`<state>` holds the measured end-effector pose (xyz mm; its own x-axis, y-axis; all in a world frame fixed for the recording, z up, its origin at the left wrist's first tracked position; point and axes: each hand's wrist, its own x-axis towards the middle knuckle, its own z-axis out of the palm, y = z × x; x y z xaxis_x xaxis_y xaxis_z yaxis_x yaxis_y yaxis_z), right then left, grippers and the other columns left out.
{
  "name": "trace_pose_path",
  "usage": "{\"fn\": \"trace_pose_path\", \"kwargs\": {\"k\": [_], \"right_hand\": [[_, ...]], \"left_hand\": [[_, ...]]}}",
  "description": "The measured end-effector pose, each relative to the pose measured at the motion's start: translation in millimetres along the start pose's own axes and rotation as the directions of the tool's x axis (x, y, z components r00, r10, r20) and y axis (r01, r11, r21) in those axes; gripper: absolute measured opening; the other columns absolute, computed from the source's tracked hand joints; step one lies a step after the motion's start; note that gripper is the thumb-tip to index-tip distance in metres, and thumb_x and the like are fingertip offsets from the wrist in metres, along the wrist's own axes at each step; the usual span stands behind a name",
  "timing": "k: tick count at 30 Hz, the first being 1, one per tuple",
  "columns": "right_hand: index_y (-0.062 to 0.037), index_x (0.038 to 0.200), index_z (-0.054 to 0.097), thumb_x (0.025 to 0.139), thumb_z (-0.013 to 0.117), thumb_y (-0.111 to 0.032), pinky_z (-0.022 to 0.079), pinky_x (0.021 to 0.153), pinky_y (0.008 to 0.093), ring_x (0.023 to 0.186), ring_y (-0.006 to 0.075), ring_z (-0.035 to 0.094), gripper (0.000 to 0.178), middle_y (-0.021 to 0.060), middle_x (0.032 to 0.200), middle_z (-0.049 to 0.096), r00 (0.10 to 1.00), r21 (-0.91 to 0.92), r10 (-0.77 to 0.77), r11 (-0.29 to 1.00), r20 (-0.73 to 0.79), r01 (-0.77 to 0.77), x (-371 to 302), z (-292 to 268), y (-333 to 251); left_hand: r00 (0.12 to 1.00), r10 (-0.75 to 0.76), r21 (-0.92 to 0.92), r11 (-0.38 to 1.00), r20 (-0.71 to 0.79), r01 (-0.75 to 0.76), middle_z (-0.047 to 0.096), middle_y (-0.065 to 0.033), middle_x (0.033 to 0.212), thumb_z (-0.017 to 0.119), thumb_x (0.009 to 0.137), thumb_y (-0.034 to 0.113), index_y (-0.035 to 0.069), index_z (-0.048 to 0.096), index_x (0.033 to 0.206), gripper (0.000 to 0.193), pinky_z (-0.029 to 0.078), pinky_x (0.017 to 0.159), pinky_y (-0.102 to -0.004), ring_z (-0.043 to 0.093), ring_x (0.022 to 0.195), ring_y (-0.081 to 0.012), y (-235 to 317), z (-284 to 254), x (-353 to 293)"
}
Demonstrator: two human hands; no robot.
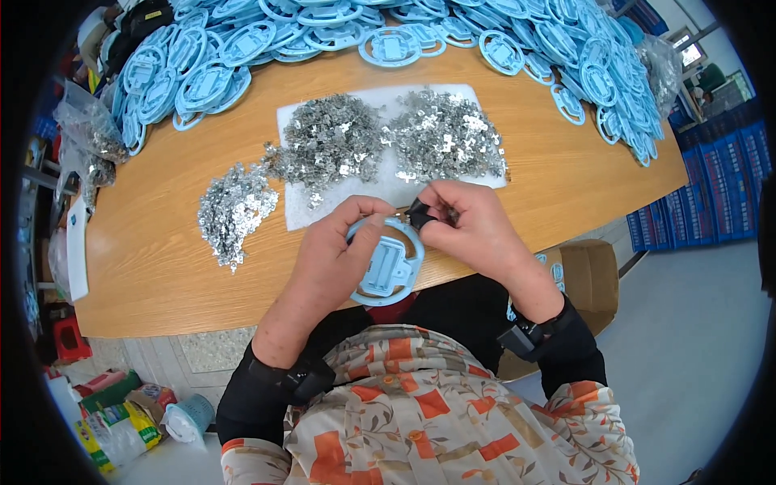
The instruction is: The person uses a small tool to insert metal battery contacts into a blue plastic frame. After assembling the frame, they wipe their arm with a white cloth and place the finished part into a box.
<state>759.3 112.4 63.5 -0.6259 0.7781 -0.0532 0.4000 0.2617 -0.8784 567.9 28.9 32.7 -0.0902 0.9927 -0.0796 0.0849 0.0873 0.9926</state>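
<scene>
At the table's near edge, a light-blue plastic ring-shaped part with a rectangular compartment lies under my hands. My left hand is closed on its upper left rim, thumb and forefinger pinched near the top. Close by at the upper right rim, my right hand has its fingers curled in, with black wrapping on a fingertip. Small grey metal pieces seem to show inside the right fingers, partly hidden. Ahead, two heaps of small silvery metal clips rest on a white foam sheet.
Another heap of clips lies on the wooden table to the left. Many blue plastic parts are piled along the far edge. A cardboard box stands below at right, near stacked blue crates. A red stool is at left.
</scene>
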Motion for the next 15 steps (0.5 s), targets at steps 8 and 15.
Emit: {"fn": "trace_pose_path", "kwargs": {"k": [8,15], "right_hand": [[-0.0011,0.093,0.062,0.071,0.070,-0.002,0.044,0.057,0.0260,0.063,0.0116,0.055,0.023,0.0044,0.076,0.056,0.983,0.069,-0.169,0.982,-0.069,0.173,-15,19,1],[-0.0046,0.093,0.061,0.070,0.072,-0.004,0.048,0.057,0.0328,0.067,0.0246,0.062,0.025,0.0085,0.076,0.059,0.938,-0.174,-0.336,0.932,-0.084,0.318,-9,30,5]], "left_hand": [[0.997,-0.071,-0.085,0.994,-0.033,0.068,0.059,0.0023,0.080,0.050,0.100,0.014,0.004,0.064,0.113,0.022,0.044,0.064,-0.0219,0.050,0.073,-0.0036,-8,-8,-3],[0.997,-0.045,0.004,0.999,-0.057,0.045,0.059,0.0004,0.074,0.051,0.100,0.014,0.003,0.064,0.112,0.022,0.043,0.060,-0.0236,0.051,0.068,-0.0051,-6,-8,-4]]}}
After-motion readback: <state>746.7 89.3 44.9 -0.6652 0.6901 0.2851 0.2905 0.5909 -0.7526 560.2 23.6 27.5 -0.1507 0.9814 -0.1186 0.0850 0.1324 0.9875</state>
